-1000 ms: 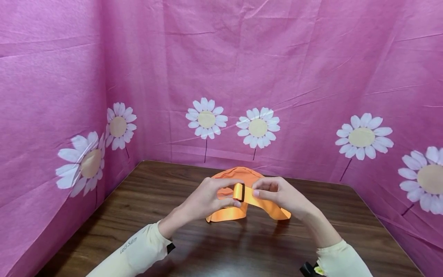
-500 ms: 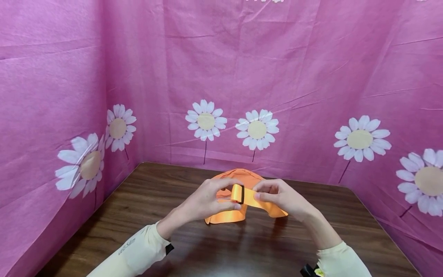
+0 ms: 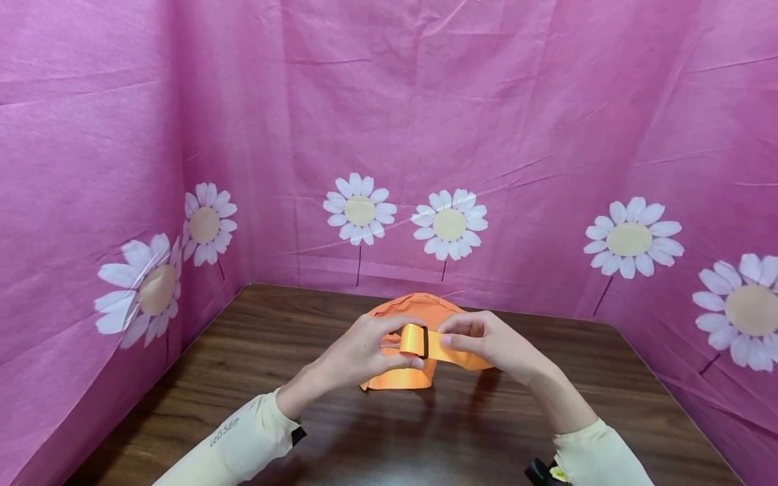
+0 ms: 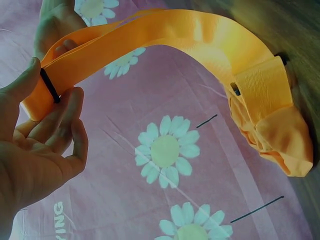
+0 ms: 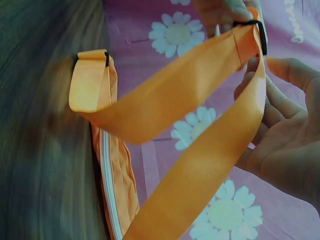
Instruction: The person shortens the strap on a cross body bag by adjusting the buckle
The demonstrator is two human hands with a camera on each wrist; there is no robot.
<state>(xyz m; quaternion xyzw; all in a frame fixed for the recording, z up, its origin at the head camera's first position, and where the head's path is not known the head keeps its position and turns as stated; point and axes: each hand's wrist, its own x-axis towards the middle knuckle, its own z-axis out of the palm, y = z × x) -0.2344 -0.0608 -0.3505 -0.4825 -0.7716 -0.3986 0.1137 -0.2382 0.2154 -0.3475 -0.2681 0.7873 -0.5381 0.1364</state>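
Note:
An orange fabric bag (image 3: 419, 304) with a wide satin strap (image 3: 456, 351) rests on the table in front of me. A white zipper (image 5: 106, 175) runs along the bag in the right wrist view. My left hand (image 3: 358, 347) pinches the strap at its black slider buckle (image 3: 425, 342), thumb and fingers at the buckle's two edges. A folded loop of strap (image 3: 410, 339) sticks out left of the buckle. Just to the right, my right hand (image 3: 501, 344) pinches the strap between thumb and fingers. The strap arches from the hands down to the bag (image 4: 285, 135) in the left wrist view.
The dark wood table (image 3: 292, 432) reaches back to a pink cloth (image 3: 516, 121) printed with daisies, which closes in the back and both sides. Black bands (image 3: 537, 472) show below the cream sleeves (image 3: 255, 432).
The loop left of the buckle has grown longer. The slack strap below the right hand has drawn up and shortened. Both hands stay almost in place.

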